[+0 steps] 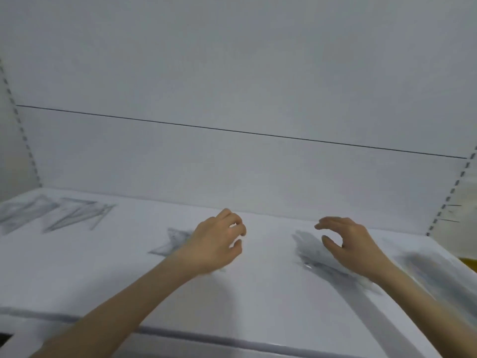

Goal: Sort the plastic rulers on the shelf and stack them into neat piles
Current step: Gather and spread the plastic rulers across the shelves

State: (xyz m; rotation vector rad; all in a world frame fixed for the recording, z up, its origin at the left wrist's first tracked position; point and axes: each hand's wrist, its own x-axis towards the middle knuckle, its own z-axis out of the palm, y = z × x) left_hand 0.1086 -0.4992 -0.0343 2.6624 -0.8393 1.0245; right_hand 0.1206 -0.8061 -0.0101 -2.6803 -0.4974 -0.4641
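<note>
The white shelf point(258, 301) carries blurred clear rulers: triangular ones point(74, 215) far left, a long pile point(438, 277) far right. The right hand point(346, 244) hovers loosely curled, gripping nothing, over a middle pile point(311, 251). The left hand point(216, 241) curls beside a triangular ruler point(171, 242); whether it pinches anything, I cannot tell.

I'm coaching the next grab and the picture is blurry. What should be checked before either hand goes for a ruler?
1. Right hand free: ok, fingers loosely curved, nothing in them.
2. Left hand free: cannot tell; fingers curled close, clear plastic would hardly show.
3. Rulers within reach: ok, a clear pile lies just under the right hand.
4. Loose cluster beside the left hand tidy: not ok, splayed, not stacked.
5. Ruler kinds readable for sorting: cannot tell, motion blur.
6. Shelf has bare room between the hands for a pile: ok.
</note>
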